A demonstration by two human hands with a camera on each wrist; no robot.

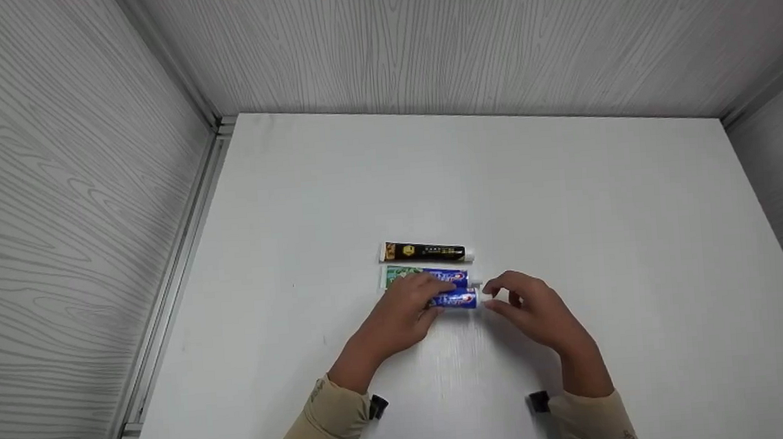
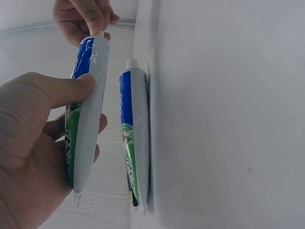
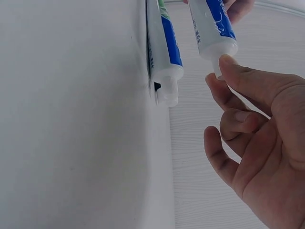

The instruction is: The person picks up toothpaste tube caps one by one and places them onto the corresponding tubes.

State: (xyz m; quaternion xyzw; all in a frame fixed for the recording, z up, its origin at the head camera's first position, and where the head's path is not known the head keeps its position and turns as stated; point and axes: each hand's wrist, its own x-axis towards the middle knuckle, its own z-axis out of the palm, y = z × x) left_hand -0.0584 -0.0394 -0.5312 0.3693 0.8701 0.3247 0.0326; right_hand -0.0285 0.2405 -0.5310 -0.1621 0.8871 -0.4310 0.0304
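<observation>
My left hand (image 1: 403,313) grips a blue, green and white toothpaste tube (image 2: 88,109) around its middle, thumb on the near side, fingers behind. The tube is raised off the table, its cap end toward the right. At that end my right hand (image 1: 536,311) pinches the small white cap (image 3: 218,69) between thumb and index finger; its other fingers are bent and hold nothing. A second toothpaste tube (image 2: 133,124) of the same colours lies just beyond, partly covered by the left hand in the head view. Farther back lies a black toothpaste tube (image 1: 428,252) with a white cap.
All of this is on a white table (image 1: 606,232). Wood-grain panels (image 1: 386,41) enclose it at the back and sides, with a metal frame rail (image 1: 181,262) along the left edge. Black wrist devices (image 1: 539,402) sit near both sleeves.
</observation>
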